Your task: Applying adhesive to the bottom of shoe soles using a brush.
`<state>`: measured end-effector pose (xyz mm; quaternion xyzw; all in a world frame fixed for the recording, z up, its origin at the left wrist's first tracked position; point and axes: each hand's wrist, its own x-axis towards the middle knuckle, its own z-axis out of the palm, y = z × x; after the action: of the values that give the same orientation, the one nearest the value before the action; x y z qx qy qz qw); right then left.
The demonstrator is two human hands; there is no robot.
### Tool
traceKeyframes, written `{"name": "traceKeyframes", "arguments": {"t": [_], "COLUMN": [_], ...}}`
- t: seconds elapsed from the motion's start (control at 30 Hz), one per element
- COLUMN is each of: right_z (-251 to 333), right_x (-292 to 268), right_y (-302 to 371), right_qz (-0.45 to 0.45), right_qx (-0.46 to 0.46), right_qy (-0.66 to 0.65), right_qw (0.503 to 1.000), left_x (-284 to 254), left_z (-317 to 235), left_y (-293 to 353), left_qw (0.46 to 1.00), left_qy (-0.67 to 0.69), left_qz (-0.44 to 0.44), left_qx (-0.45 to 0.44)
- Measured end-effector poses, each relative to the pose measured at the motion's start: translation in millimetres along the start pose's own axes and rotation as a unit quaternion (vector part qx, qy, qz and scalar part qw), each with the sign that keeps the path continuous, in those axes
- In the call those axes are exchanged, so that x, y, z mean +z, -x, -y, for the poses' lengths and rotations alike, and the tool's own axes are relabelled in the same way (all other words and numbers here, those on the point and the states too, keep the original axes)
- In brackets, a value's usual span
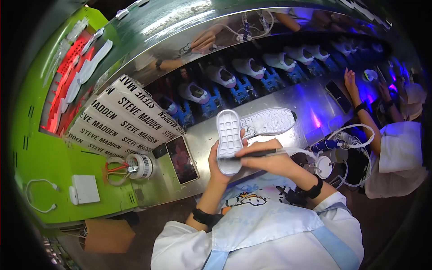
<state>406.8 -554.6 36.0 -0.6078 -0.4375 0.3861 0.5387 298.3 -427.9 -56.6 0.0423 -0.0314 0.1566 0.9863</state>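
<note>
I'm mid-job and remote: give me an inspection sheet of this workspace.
Surface: metal bench, shiny; green table at left.
Job's things: white shoe sole held upright in view, gridded face showing; white ridged shoe part on the bench just beyond.
Clutter: phone, tape rolls, orange-handled scissors, white box.
Hands: left hand grips the sole; right hand holds a black pen-like tool against it, tip unclear.
Cables: white cable on the green table; white tubing looped at right.
Surroundings: row of shoes behind the bench; a co-worker's hand at right.
</note>
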Motion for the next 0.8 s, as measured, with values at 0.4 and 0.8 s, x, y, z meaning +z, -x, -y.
{"name": "traceKeyframes", "arguments": {"t": [0.4, 0.8], "right_z": [-9, -11], "right_x": [27, -6], "right_y": [1, 0], "right_qz": [0.012, 0.074], "right_qx": [-0.241, -0.184], "right_qy": [0.079, 0.057], "right_qw": [0.967, 0.978], "left_x": [-4, 24], "left_z": [-1, -32], "left_y": [-17, -33], "left_qw": [0.990, 0.974], "left_qy": [0.117, -0.212], "left_qz": [-0.048, -0.054], "left_qx": [0.056, -0.062]}}
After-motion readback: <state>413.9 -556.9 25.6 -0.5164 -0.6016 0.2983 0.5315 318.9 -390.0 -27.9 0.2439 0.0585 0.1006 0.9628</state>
